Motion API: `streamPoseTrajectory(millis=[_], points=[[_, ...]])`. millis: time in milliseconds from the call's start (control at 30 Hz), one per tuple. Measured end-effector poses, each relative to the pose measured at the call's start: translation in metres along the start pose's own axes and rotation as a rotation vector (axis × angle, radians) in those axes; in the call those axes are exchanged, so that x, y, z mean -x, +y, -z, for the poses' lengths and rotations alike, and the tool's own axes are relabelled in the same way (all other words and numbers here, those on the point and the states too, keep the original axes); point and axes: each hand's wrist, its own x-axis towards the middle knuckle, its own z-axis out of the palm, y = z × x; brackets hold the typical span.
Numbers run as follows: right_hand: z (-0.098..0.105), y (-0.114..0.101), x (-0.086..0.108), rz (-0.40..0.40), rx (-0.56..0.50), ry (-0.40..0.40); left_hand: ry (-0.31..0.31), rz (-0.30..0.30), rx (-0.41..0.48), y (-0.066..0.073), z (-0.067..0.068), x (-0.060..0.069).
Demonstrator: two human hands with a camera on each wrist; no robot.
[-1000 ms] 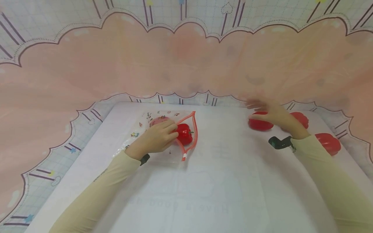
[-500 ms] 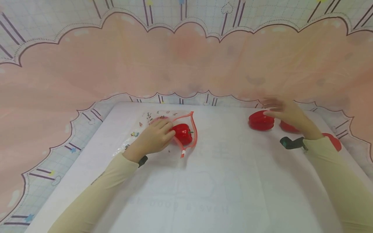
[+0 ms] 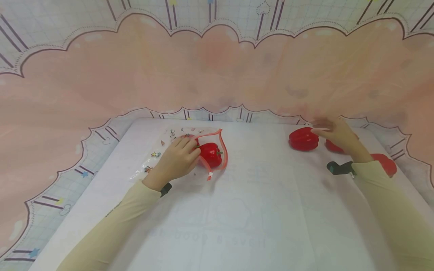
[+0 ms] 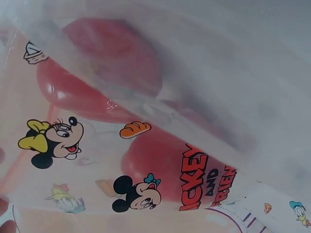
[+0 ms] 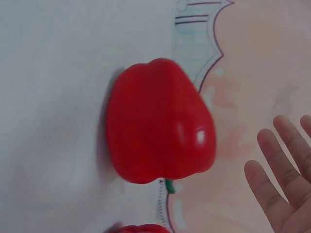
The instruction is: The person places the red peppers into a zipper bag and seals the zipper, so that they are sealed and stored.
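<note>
Near the middle of the head view, the left hand (image 3: 178, 160) has bent fingers at the upper edge of a clear printed bag (image 3: 156, 154) with an orange-red zip rim. A red bell pepper (image 3: 210, 154) lies in the bag's mouth, another partly behind the fingers. The left wrist view shows red shapes through the printed plastic (image 4: 102, 136). At the right, the right hand (image 3: 339, 137) hovers with extended fingers beside a red pepper (image 3: 303, 139), holding nothing. In the right wrist view that pepper (image 5: 160, 124) lies apart from the spread fingers (image 5: 274, 150).
Two more red peppers lie at the right, one (image 3: 335, 146) partly behind the right hand and one (image 3: 385, 164) beside the right sleeve. A white table (image 3: 237, 218) bears everything, with a patterned pink cloth (image 3: 217, 71) beyond its far edge.
The right hand has moved right, away from above the nearest pepper. The left hand and the bag's rim have shifted slightly left, and more of the second pepper in the bag shows.
</note>
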Motion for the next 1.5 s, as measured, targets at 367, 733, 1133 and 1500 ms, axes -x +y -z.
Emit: streamPoseTrajectory(millis=[367, 733, 1133, 1500], points=[[-0.009, 0.019, -0.008, -0.081, -0.052, 0.016, -0.041, 0.025, 0.032, -0.002, -0.003, 0.005], [-0.015, 0.036, -0.011, -0.108, -0.039, 0.025, -0.043, 0.025, 0.041, -0.001, -0.005, 0.008], [-0.018, 0.045, -0.013, -0.115, -0.03, 0.011, -0.039, 0.024, 0.059, -0.002, -0.005, 0.009], [-0.024, 0.047, -0.015, -0.131, -0.049, -0.001, -0.069, 0.025, 0.068, -0.003, -0.003, 0.008]])
